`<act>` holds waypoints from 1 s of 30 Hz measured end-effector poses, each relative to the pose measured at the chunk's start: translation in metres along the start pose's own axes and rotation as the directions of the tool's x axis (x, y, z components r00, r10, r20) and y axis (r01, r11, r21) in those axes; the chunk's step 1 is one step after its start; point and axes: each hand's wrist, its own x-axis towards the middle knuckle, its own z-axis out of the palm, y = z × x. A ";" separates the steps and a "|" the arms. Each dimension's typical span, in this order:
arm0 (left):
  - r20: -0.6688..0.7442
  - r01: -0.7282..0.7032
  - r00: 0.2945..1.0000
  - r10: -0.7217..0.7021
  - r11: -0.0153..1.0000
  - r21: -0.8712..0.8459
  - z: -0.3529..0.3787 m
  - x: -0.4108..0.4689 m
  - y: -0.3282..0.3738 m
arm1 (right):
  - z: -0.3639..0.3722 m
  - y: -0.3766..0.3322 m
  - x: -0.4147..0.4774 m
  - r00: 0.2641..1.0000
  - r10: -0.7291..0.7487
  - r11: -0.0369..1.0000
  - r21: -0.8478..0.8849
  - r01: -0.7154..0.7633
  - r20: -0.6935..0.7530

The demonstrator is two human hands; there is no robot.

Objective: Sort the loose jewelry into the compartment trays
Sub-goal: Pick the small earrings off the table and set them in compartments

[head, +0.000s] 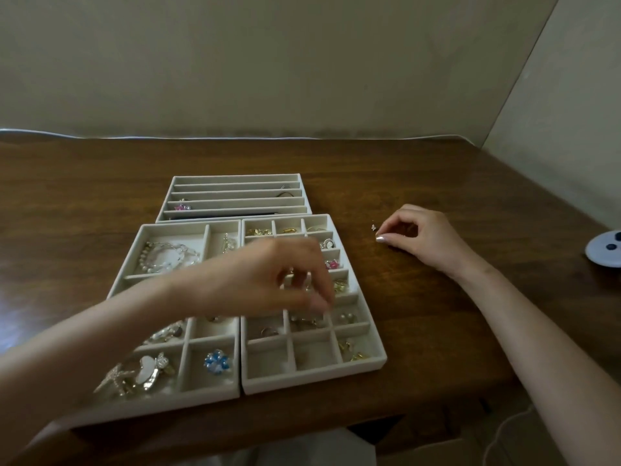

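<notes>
Your left forearm [100, 331] crosses the near trays. Brown wooden table [437, 183], beige wall [302, 62] behind. Tiny silver piece [373, 227] lies on the table, right of the grid tray [312, 377]; too small to read its axis. Left hand [268, 280] hovers over the grid tray, fingers curled down, blurred; grip cannot be told. Right hand [420, 233] rests beside the piece, fingers curled narrow, contact unclear.

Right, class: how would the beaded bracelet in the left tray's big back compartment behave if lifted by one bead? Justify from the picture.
Probably floppy: the beaded bracelet lies in loose loops in the left tray, so it would likely drape. Its round beads look smooth and may slip. Overlapping strands could snag and lift together.
</notes>
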 end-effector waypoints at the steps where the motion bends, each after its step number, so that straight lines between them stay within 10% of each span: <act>1: -0.071 0.021 0.997 -0.023 1.000 -0.019 -0.005 0.003 -0.002 | -0.001 -0.007 -0.002 1.000 -0.007 0.999 0.044 0.008 -0.014; 8: -0.459 0.265 0.845 -0.274 0.960 -0.087 -0.013 0.013 -0.040 | 0.006 -0.080 -0.050 0.878 -0.283 0.942 0.283 0.179 0.387; 16: -0.467 0.327 0.820 -0.329 0.941 -0.089 -0.013 0.020 -0.050 | 0.017 -0.092 -0.072 0.834 -0.341 0.929 0.292 0.228 0.434; 24: -0.432 0.304 0.858 -0.279 0.953 -0.012 -0.008 0.039 -0.048 | -0.009 -0.053 -0.039 0.998 -0.047 0.978 0.206 0.040 0.031; 30: -0.419 0.266 0.885 -0.201 0.958 0.104 -0.002 0.070 -0.048 | -0.031 0.008 0.011 0.946 0.166 0.985 0.005 -0.172 -0.279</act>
